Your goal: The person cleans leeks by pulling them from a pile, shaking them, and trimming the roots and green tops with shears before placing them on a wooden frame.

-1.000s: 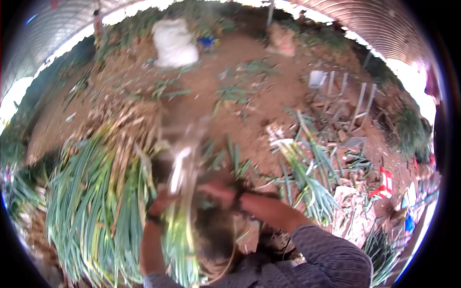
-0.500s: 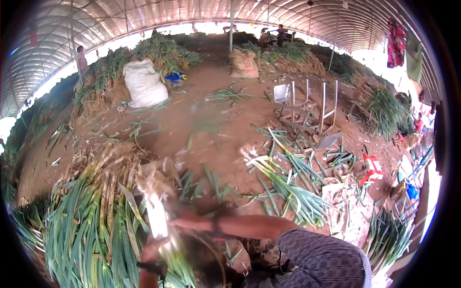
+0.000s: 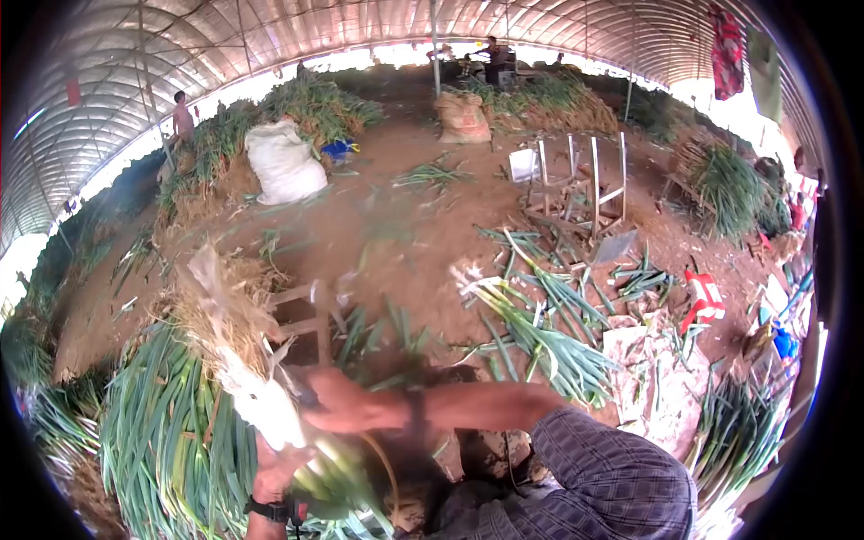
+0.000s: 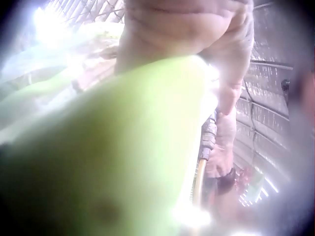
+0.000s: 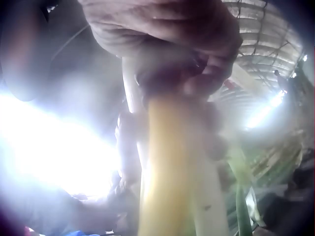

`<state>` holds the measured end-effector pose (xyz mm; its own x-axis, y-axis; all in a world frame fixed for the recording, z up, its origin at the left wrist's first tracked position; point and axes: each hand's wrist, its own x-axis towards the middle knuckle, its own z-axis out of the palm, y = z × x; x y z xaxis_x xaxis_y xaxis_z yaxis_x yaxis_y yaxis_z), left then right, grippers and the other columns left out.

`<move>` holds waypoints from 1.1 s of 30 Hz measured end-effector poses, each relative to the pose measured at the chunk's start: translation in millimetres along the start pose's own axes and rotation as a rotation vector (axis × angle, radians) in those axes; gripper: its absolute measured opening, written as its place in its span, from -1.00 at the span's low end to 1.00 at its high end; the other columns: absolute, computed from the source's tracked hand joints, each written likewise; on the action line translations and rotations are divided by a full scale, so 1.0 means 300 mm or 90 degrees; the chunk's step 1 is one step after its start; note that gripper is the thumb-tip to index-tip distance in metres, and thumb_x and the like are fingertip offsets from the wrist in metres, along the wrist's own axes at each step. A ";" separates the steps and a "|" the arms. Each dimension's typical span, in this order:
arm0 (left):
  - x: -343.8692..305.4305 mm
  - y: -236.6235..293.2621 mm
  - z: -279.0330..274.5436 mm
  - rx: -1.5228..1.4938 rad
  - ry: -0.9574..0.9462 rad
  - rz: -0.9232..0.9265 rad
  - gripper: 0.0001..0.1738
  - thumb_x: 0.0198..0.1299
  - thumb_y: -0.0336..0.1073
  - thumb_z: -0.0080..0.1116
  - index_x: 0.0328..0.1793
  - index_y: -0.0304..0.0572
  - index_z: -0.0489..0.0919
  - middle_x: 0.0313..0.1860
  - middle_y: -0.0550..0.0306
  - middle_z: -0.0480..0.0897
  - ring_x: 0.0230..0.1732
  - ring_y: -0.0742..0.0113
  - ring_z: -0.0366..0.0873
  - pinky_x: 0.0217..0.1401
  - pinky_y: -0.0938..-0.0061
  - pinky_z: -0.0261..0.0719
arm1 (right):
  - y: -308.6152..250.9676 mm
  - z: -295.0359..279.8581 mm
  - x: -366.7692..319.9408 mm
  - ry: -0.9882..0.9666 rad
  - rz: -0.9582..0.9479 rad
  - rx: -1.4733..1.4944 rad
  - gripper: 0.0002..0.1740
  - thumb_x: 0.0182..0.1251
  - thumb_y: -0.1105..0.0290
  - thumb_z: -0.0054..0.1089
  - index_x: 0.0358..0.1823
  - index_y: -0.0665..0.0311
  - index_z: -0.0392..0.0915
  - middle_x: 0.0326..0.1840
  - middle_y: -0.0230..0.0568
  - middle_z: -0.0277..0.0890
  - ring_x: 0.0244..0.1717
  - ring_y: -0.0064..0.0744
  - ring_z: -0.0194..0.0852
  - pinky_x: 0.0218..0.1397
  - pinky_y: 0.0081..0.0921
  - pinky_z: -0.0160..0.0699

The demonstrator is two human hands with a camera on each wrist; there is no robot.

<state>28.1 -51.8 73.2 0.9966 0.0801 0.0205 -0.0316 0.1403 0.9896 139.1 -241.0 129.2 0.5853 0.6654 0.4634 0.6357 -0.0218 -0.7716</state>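
While gripping a bundle of leeks [image 3: 252, 382] in the left hand [image 3: 279, 465], with fingers curled closely round the stalks [image 3: 337, 472], tilts the pale stems [image 3: 270, 414] and shaggy roots [image 3: 214, 301] away, above a green heap of leeks [image 3: 166, 427]. In the right hand [image 3: 344, 400], just beside the stems, grips a hose fitting [image 4: 209, 132] with fingers bent round it; trails a yellow hose [image 3: 389, 468] below. Has loose leeks [image 3: 549, 342] to the right on the soil [image 3: 423, 229] and, farther off, a bulging white sack [image 3: 283, 162].

Leek heap [image 3: 171, 432] left of held leeks [image 3: 265, 405], loose leeks [image 3: 549, 337] right on soil [image 3: 423, 270], sacks [image 3: 283, 166] farther behind
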 end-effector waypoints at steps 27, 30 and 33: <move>0.711 1.099 0.652 -0.068 0.153 0.620 -0.49 0.14 -0.30 0.39 0.14 -0.45 0.49 -0.03 -0.02 0.62 -0.11 0.17 0.65 0.01 0.29 0.68 | 0.056 -0.566 -0.562 0.262 0.205 0.064 -0.66 0.37 0.17 0.21 -0.07 0.31 0.58 -0.41 -0.10 0.58 -0.32 -0.35 0.55 -0.24 -0.31 0.48; 0.761 0.996 0.766 -0.088 0.179 0.611 -0.47 0.14 -0.37 0.38 0.19 -0.46 0.47 0.00 -0.01 0.61 -0.12 0.15 0.64 0.00 0.30 0.66 | 0.103 -0.663 -0.565 0.132 0.374 0.032 -0.51 0.37 0.06 0.22 0.12 0.30 0.56 -0.30 -0.07 0.62 -0.27 -0.39 0.52 -0.07 -0.35 0.52; 0.843 0.881 0.824 -0.098 0.179 0.603 -0.50 0.14 -0.42 0.36 0.19 -0.44 0.48 0.01 0.00 0.61 -0.10 0.17 0.63 0.00 0.29 0.65 | 0.106 -0.660 -0.620 0.202 0.179 0.003 -0.64 0.32 0.13 0.27 -0.21 0.35 0.54 -0.45 -0.36 0.47 -0.39 -0.54 0.32 -0.27 -0.42 0.41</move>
<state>290.7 -238.5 375.0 0.5013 0.4534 0.7370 -0.8329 0.0221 0.5530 150.2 -513.3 104.7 0.8617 0.3712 0.3459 0.4281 -0.1659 -0.8884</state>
